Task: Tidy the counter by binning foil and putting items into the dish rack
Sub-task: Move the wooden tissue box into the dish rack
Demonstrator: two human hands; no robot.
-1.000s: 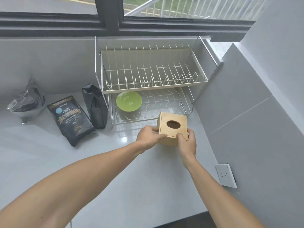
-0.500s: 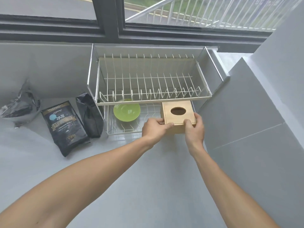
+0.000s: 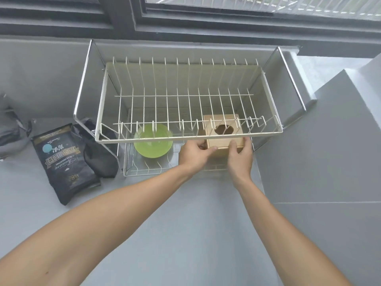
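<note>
A wooden tissue box (image 3: 223,142) with an oval hole in its top sits on the right side of the lower shelf of the two-tier wire dish rack (image 3: 189,137), mostly under the upper tier. My left hand (image 3: 194,153) grips its near left corner and my right hand (image 3: 240,155) grips its near right side. A green bowl (image 3: 153,142) lies on the same lower shelf, to the left of the box. Crumpled foil (image 3: 9,129) rests at the far left edge of the counter.
A black printed coffee bag (image 3: 62,159) lies flat on the counter left of the rack, and a plain black bag (image 3: 99,155) leans beside the rack's left leg. A grey wall (image 3: 319,151) rises right of the rack, with a window ledge behind.
Both hands carried the wooden box from the counter in front of the rack forward onto the lower shelf, under the upper tier. My head moved closer and above the rack.
</note>
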